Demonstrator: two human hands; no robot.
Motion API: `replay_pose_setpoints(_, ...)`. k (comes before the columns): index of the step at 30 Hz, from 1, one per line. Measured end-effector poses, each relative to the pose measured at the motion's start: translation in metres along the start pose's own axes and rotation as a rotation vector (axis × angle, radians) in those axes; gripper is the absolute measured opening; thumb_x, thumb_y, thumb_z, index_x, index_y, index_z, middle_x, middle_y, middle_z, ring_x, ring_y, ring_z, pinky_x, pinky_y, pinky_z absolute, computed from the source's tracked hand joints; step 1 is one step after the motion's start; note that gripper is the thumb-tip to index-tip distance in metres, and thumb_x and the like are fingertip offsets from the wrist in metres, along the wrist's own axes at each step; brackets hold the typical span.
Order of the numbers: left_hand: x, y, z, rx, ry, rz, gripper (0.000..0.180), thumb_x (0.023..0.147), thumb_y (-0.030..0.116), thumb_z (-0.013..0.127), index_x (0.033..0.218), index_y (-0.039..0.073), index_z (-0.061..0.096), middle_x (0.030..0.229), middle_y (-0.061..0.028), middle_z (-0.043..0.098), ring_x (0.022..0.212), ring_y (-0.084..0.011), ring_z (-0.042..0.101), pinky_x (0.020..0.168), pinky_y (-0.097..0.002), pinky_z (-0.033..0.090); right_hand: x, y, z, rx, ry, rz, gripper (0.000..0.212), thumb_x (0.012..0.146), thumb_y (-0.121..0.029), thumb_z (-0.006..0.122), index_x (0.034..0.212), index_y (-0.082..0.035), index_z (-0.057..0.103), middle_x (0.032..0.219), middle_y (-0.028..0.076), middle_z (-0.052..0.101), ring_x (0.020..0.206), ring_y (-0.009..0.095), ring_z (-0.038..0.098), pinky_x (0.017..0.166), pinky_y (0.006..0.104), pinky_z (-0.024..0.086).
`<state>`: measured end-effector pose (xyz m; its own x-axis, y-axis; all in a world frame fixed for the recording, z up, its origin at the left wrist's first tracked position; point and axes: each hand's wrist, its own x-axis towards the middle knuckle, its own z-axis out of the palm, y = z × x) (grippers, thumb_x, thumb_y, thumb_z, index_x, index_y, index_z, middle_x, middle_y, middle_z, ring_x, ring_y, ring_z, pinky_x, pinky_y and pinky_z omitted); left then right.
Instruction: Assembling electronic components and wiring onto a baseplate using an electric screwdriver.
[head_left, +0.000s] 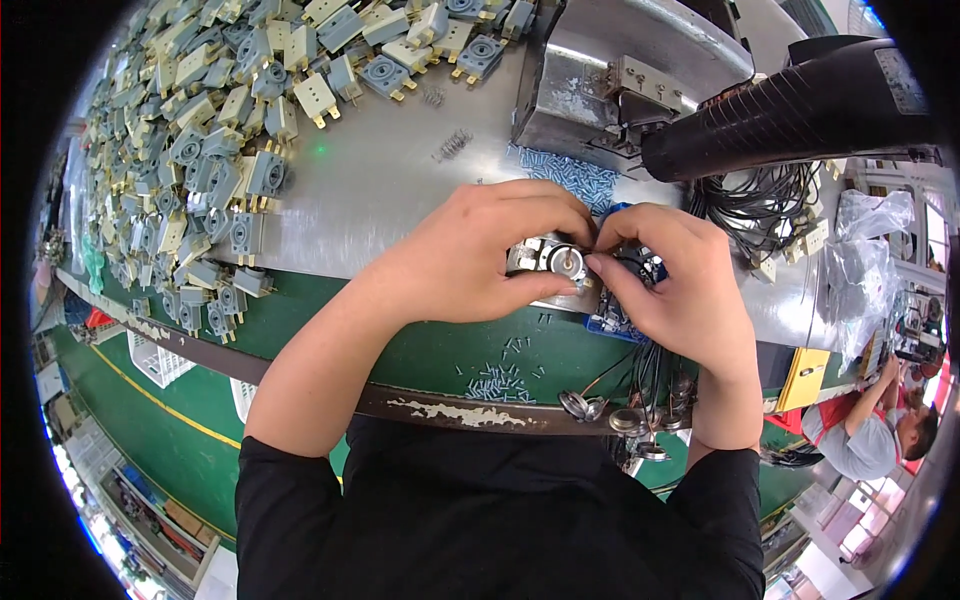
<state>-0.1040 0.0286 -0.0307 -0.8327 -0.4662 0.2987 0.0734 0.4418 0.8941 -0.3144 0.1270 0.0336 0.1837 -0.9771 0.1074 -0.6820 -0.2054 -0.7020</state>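
Note:
My left hand (490, 245) is closed around a small white-and-metal part with a round metal disc (567, 261), its thumb along the near side and fingers along the far side. My right hand (675, 275) is in a pinch at the right side of that part, thumb and fingertip close together. What sits between those fingertips is too small to make out. Beneath and beside the right fingers lies a blue fixture (612, 326), mostly hidden by the hand. Dark wires (652, 372) hang from beside it toward metal round pieces (582, 405) at the bench edge.
Grey and cream plug-like parts (215, 150) are heaped at the left. Bluish screws (568, 180) lie beyond my hands; more screws (500, 383) are scattered nearer. A black cylindrical tool (780, 110) reaches in from the right over black cables (765, 205). Another person (865, 435) works far right.

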Motion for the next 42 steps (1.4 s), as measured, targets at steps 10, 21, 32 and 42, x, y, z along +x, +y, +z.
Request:
replay_pose_setpoints(10,-0.001,-0.002,0.002,0.023,0.011,0.024,0.037,0.076,0.008,0.088,0.108,0.001,0.073,0.118,-0.0146,0.074,0.107,-0.0347,0.073,0.093,-0.0424,0.058,-0.003,-0.006,0.003,0.021,0.010,0.177,0.018,0.084,-0.003,0.077,0.100,0.001,0.070,0.086,0.018,0.070,0.077,0.037,0.070,0.068,0.0405,0.055)
replay_pose_setpoints(21,-0.006,-0.003,0.003,0.028,0.047,0.018,0.033,0.075,0.006,0.088,0.104,-0.001,0.074,0.114,-0.0154,0.077,0.108,-0.0337,0.074,0.092,-0.0404,0.059,0.025,0.008,-0.013,0.004,-0.230,0.020,0.007,0.085,0.003,0.073,0.092,0.004,0.074,0.079,0.018,0.070,0.070,0.032,0.067,0.065,0.0363,0.052)
replay_pose_setpoints(32,-0.010,-0.003,0.007,0.043,0.083,0.045,0.033,0.075,0.006,0.088,0.104,-0.001,0.075,0.115,-0.0151,0.076,0.108,-0.0329,0.074,0.094,-0.0401,0.058,-0.002,-0.018,0.010,-0.159,-0.007,0.124,0.009,0.086,0.001,0.074,0.095,0.003,0.075,0.084,0.018,0.068,0.075,0.036,0.066,0.067,0.0414,0.052)
replay_pose_setpoints(42,-0.004,0.005,0.006,0.051,0.036,0.029,0.035,0.077,0.007,0.086,0.109,0.000,0.074,0.114,-0.0155,0.075,0.107,-0.0341,0.073,0.093,-0.0413,0.058,-0.018,-0.017,0.022,-0.174,0.196,0.215,0.018,0.083,-0.001,0.079,0.099,0.001,0.072,0.090,0.013,0.072,0.083,0.029,0.069,0.074,0.0401,0.054)
